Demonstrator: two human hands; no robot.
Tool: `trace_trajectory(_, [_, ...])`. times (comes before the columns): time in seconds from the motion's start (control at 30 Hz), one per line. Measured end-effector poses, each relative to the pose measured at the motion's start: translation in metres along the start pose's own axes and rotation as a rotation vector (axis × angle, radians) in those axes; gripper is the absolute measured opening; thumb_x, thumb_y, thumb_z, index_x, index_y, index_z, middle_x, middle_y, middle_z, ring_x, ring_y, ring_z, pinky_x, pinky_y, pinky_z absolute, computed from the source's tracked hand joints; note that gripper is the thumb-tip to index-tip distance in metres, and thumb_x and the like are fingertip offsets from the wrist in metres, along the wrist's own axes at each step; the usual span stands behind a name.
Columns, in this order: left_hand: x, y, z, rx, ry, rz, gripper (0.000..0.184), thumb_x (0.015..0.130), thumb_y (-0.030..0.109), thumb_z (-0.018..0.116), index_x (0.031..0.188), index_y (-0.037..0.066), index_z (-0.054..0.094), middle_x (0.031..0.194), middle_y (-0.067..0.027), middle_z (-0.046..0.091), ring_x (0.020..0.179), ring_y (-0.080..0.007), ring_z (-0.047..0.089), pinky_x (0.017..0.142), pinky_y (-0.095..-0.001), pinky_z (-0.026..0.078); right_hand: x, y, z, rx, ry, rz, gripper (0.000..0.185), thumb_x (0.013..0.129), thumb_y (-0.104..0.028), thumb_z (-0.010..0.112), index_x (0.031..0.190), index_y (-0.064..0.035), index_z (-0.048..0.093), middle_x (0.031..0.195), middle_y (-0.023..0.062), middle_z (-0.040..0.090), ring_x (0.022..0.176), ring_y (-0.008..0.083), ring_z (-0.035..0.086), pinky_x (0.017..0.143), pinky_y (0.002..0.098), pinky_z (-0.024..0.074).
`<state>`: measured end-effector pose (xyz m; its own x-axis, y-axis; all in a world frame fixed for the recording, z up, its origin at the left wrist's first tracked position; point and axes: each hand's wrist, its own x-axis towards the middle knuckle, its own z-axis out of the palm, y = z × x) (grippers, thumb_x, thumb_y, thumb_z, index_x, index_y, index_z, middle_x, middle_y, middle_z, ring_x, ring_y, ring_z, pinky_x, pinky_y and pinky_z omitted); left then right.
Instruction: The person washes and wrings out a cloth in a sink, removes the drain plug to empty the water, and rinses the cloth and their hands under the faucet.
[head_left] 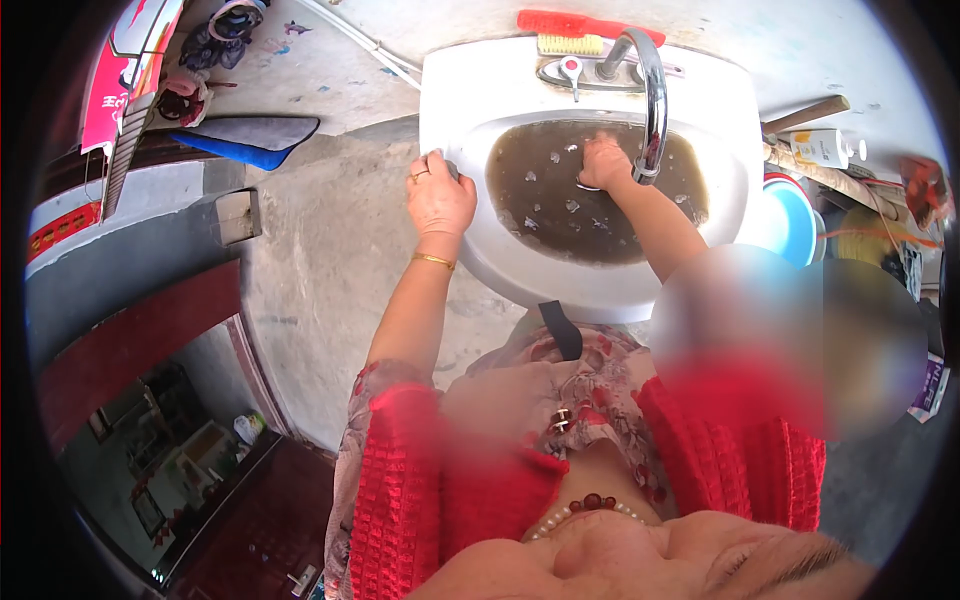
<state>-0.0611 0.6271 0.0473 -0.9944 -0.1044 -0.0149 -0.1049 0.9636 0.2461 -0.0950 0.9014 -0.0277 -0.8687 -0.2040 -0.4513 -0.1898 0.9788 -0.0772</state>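
Dipping into water (530, 190) in the sink (545, 283) below the tap (655, 110), the right hand (606, 164) hides its grip; the left hand (441, 203) curls at the rim, hold unclear. Heavy, stiff, likely slippery, the sink suits outer-edge holding.

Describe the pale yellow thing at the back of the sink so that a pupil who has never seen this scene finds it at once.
Go to the white sink holding brownish water and up to its back edge. Just left of where the curved metal tap rises lies a small, pale yellow, brush-like block. Its longer neighbour is bright red; this is shorter.
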Motion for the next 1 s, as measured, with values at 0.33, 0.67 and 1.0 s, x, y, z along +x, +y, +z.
trace_trajectory(0.33, [-0.002, -0.006, 0.009, 0.012, 0.171, 0.152, 0.052, 0.075, 0.018, 0.063, 0.125, 0.012, 0.051, 0.126, -0.0161, 0.047, 0.119, -0.0341, 0.041, 0.104, -0.0481, 0.029, 0.002, 0.0, -0.01, 0.281, 0.032, 0.141, 0.044, 0.069, -0.028, 0.063, 0.102, 0.0015, 0.063, 0.102, 0.0247, 0.06, 0.106, 0.0357, 0.054, 0.094, 0.0405, 0.0432])
trace_trajectory(0.67, [-0.003, -0.014, 0.006, -0.034, 0.231, 0.452, 0.022, 0.071, 0.008, 0.065, 0.092, 0.014, 0.068, 0.122, -0.0067, 0.052, 0.116, -0.0283, 0.044, 0.1, -0.0455, 0.031, -0.021, 0.018, 0.031, 0.948, 0.389, 0.057, 0.023, 0.071, -0.022, 0.068, 0.082, -0.0029, 0.059, 0.074, 0.0096, 0.062, 0.073, 0.0193, 0.06, 0.07, 0.0328, 0.0493])
trace_trajectory(1.0, [-0.001, -0.013, 0.005, -0.043, 0.244, 0.458, 0.015, 0.07, 0.009, 0.066, 0.085, 0.011, 0.068, 0.116, -0.0067, 0.054, 0.114, -0.0267, 0.045, 0.097, -0.0434, 0.033, -0.039, -0.013, 0.02, 0.708, 0.147, 0.122, 0.03, 0.074, -0.023, 0.066, 0.097, -0.0063, 0.056, 0.102, 0.0235, 0.05, 0.104, 0.0388, 0.05, 0.093, 0.0424, 0.0415])
